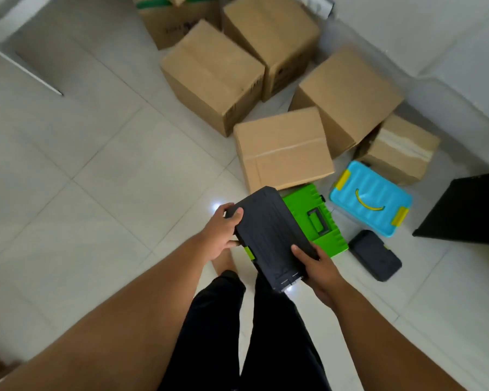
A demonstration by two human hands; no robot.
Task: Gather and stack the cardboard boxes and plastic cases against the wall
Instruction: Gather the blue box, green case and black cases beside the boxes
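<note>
I hold a black plastic case (268,235) above the floor with both hands. My left hand (219,235) grips its far left corner and my right hand (319,266) grips its near right edge. Under it on the floor lies a green case (314,218) with a black handle. A light blue case (370,198) with yellow clips sits to the right, and a small black case (374,255) lies in front of it. Several cardboard boxes stand beyond: one close (283,148), others (212,77) (347,97) (401,148) nearer the wall (435,32).
A black box or panel (469,210) stands at the right edge. A white door or panel edge (20,63) reaches in at the upper left. My legs in dark trousers (223,320) are below the case. White tiled floor (96,165) spreads to the left.
</note>
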